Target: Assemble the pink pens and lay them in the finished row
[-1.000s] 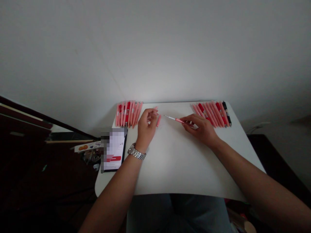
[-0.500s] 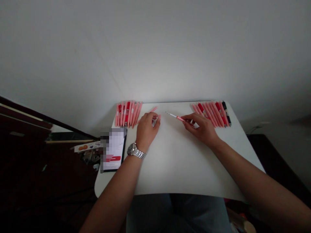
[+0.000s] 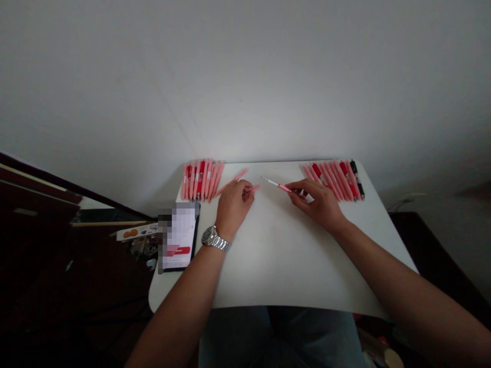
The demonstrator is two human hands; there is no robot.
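My right hand [image 3: 316,202] is closed around a pink pen body [image 3: 284,187], with a white refill [image 3: 269,181] sticking out of its left end. Between the fingertips of my left hand [image 3: 235,204] is a small pink pen part [image 3: 254,188], pointing right toward the refill; a gap separates the two. Behind my left hand a pink pen piece [image 3: 238,176] lies slantwise on the white table [image 3: 284,255]. My left fingers hide its lower portion in part.
A row of pink and red pens [image 3: 201,180] lies at the back left. Pink, red and black pens [image 3: 335,180] lie at the back right. A tablet [image 3: 180,240], partly pixelated, rests by the left edge. The wall [image 3: 261,102] rises behind the table.
My left hand has turned slightly, and the small pink part between its fingers now points right instead of up. My right hand with the pen body has hardly moved.
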